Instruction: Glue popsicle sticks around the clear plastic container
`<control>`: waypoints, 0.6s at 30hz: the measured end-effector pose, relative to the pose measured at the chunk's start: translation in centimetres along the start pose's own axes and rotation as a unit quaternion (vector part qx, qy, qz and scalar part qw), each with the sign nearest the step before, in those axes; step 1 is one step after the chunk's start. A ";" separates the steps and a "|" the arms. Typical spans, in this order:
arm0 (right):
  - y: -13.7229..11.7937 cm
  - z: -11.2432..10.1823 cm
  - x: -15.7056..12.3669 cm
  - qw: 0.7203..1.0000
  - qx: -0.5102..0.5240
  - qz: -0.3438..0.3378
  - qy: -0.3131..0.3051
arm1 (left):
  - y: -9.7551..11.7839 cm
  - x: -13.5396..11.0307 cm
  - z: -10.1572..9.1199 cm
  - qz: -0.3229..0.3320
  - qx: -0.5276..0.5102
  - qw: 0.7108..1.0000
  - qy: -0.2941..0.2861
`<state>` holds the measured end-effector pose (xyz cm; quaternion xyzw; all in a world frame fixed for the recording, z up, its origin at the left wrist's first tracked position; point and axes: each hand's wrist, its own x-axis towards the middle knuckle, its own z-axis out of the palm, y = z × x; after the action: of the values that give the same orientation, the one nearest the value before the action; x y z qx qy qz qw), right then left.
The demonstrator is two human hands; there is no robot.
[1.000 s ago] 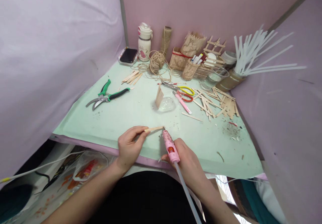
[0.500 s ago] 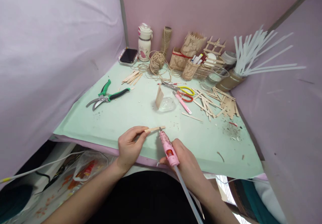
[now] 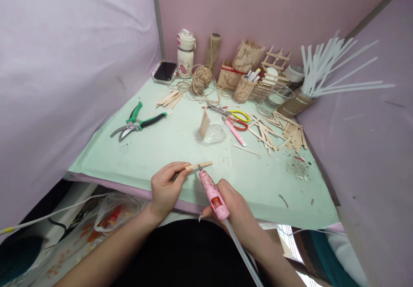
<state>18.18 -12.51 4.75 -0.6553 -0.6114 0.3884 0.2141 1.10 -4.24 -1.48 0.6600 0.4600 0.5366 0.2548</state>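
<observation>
At nine o'clock on the pale green table (image 3: 155,151), metal cutters with green and black handles (image 3: 130,125). At seven, pinching a thin, flat, tan wooden stick (image 3: 194,166) in the left hand (image 3: 166,184), with its free end at six. At five, gripping a pink plastic glue gun (image 3: 211,189) in the right hand (image 3: 238,207), with its grey tip (image 3: 200,167) right at the stick. At three, a messy pile of tan wooden sticks (image 3: 293,135).

– Pink tubular plastic glue gun (image 3: 212,191): finish?
– Looks smooth, slightly glossy.
– Thin, flat, pale wooden stick (image 3: 207,164)?
– Bare, matt.
– Curved metal shears (image 3: 132,126), green-and-black handles?
– Shiny at the blades (image 3: 124,134).
</observation>
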 end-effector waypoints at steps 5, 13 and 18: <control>0.3 0.2 0.1 1.000 0.002 -0.028 -0.004 | -0.1 0.0 -0.1 0.003 -0.004 1.000 0.000; 0.8 0.5 0.6 0.999 -0.009 -0.027 0.027 | 0.0 0.1 0.0 0.009 0.002 1.000 0.000; 0.6 -0.2 0.6 0.997 -0.051 0.033 0.050 | -0.1 0.0 0.0 0.007 0.005 1.000 0.000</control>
<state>18.67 -12.02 4.23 -0.7036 -0.5974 0.3302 0.1976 1.08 -4.17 -1.52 0.6645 0.4577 0.5361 0.2481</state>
